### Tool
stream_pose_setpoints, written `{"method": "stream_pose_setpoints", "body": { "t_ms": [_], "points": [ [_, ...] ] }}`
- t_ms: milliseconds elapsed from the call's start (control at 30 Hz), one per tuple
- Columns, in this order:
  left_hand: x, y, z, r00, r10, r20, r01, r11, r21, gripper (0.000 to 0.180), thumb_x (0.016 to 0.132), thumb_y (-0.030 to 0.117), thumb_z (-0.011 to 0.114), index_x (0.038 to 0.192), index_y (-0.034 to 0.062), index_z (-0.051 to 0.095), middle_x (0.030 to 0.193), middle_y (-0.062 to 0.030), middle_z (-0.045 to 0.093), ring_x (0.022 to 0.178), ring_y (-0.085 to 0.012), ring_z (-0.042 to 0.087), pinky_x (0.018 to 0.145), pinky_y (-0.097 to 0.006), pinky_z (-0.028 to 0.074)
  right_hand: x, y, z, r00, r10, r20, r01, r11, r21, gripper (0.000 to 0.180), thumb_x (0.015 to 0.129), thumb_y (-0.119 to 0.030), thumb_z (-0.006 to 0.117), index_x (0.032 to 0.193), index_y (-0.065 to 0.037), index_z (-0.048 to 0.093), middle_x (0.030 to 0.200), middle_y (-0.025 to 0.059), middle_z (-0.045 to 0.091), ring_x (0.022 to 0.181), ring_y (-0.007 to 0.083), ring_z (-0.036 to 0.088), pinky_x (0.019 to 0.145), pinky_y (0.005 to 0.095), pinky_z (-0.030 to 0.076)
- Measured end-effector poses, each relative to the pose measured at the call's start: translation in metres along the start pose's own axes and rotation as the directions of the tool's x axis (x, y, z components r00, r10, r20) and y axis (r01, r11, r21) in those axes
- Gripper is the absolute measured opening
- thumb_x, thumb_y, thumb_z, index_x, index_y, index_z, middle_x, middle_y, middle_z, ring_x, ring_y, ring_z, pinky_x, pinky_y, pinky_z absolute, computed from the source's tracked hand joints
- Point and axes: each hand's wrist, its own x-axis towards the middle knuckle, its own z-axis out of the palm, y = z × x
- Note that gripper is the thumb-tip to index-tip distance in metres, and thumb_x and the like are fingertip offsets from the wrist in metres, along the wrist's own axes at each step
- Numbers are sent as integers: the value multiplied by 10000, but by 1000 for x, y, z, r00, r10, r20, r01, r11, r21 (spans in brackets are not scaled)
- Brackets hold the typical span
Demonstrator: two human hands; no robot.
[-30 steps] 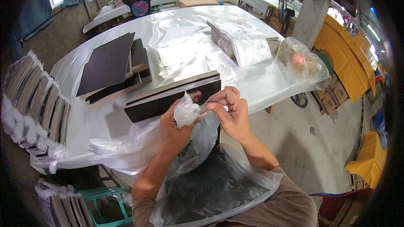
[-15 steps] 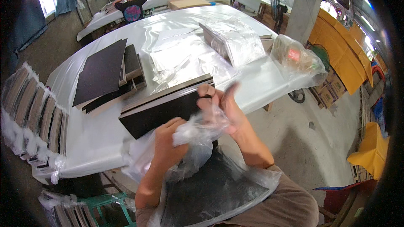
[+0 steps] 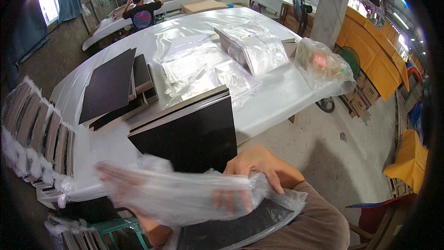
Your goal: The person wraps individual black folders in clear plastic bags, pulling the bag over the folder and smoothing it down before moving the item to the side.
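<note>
Clear plastic bag (image 3: 185,196); black board (image 3: 194,136); white table cover (image 3: 273,97).

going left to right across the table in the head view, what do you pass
Bagged stacks standing on edge → flat dark boards → loose clear bags → upright bagged pile → bulging clear bag at the table's right end.

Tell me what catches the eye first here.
A crumpled clear bag stretched between both hands at the bottom: the right hand grips its end, the left hand is blurred behind the plastic. Just above, a black box overhangs the table edge.
</note>
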Motion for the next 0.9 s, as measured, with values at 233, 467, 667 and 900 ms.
{"method": "stream_pose_setpoints", "body": {
  "t_ms": [233,467,667,900],
  "points": [
    [13,12,-23,948,-317,2,230,685,-691,537,746,194,566,1221,24,382,1076,-143,516,873,-226,545,773,-330,441,-7,6,0,991,-36,130,50,993,-108,417,598,-324,753,817,-8,590,888,144,585,798,264,556,691,351,418],
    [27,8,-27,970,-178,-167,120,943,-309,629,685,158,631,1239,38,358,1083,-117,504,905,-238,534,779,-347,440,-7,1,10,999,45,21,-42,991,-123,492,588,-305,759,919,-3,555,969,132,562,864,233,537,735,326,409],
    [-2,27,-21,750,-438,495,439,-231,-868,625,646,111,644,1209,35,384,1050,-106,503,895,-232,529,766,-344,440,-21,-10,5,981,185,-53,-192,964,-184,568,580,-288,764,1006,1,525,1038,121,542,920,205,521,772,305,401],
    [-12,-6,4,815,-390,428,417,-118,-901,603,604,54,649,1164,29,425,1002,-95,504,875,-220,524,748,-337,440,-44,-4,12,757,405,-513,-538,832,-137,697,522,-268,780,1109,-20,499,986,61,575,820,131,545,745,248,405]
  ]
}}
